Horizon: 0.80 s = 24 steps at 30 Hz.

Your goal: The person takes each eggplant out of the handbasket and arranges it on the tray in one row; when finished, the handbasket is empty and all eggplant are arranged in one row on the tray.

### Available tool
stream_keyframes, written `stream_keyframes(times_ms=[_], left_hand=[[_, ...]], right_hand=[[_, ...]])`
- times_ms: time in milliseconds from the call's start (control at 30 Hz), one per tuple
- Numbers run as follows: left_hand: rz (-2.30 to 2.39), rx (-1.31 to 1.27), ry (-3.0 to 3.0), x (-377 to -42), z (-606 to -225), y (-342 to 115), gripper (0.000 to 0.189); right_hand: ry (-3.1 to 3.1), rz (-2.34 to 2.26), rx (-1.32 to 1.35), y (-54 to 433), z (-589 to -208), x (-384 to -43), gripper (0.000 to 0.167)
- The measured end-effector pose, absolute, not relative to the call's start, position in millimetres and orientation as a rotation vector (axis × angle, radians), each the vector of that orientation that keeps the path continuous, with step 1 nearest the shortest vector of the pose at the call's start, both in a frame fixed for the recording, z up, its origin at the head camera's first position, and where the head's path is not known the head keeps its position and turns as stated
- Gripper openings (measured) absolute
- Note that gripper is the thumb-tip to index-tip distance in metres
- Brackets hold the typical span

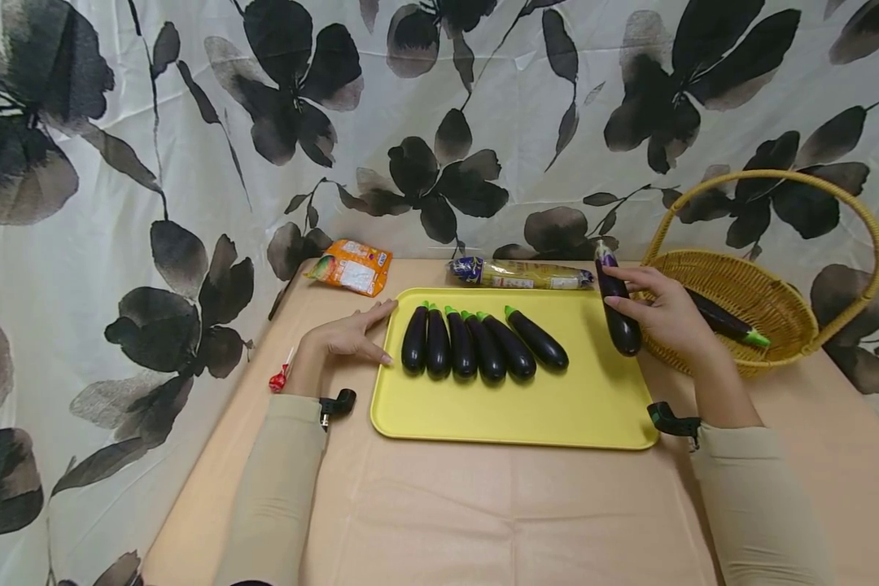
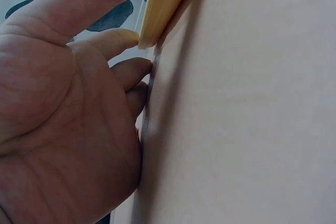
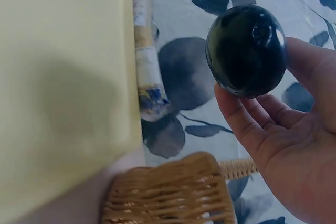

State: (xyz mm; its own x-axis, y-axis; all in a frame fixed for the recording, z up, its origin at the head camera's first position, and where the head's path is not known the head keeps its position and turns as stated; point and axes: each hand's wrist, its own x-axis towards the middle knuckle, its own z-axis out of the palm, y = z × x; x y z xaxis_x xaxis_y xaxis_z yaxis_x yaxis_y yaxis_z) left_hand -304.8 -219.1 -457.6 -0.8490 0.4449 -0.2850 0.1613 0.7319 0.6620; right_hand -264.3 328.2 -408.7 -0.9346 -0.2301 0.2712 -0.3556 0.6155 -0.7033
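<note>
My right hand (image 1: 666, 313) grips a dark purple eggplant (image 1: 618, 313) between thumb and fingers, over the right edge of the yellow tray (image 1: 483, 419). Its stem end points away; in the right wrist view the rounded bottom of the eggplant (image 3: 247, 51) faces the camera. Several eggplants with green stems, one of them this eggplant (image 1: 536, 338), lie side by side on the tray. At the tray's left rim, my left hand (image 1: 344, 338) rests with thumb and fingers spread, touching the edge. Inside the wicker basket (image 1: 747, 281) lies another eggplant (image 1: 721, 316).
Behind the tray lie an orange packet (image 1: 352, 267) and a long wrapped package (image 1: 523, 274). A red-wrapped lollipop (image 1: 280, 378) is beside my left wrist. The basket's tall handle (image 1: 769, 174) arches up at the right. A floral curtain (image 1: 439, 122) hangs behind the table.
</note>
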Motion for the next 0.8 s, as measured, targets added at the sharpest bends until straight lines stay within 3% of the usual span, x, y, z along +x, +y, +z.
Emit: stream_keyframes(times_ms=[800], left_hand=[[0.901, 0.466, 2.495, -306, -456, -218, 0.126]], right_hand=[[-2.793, 1.258, 0.728, 297, -438, -278, 0.049]])
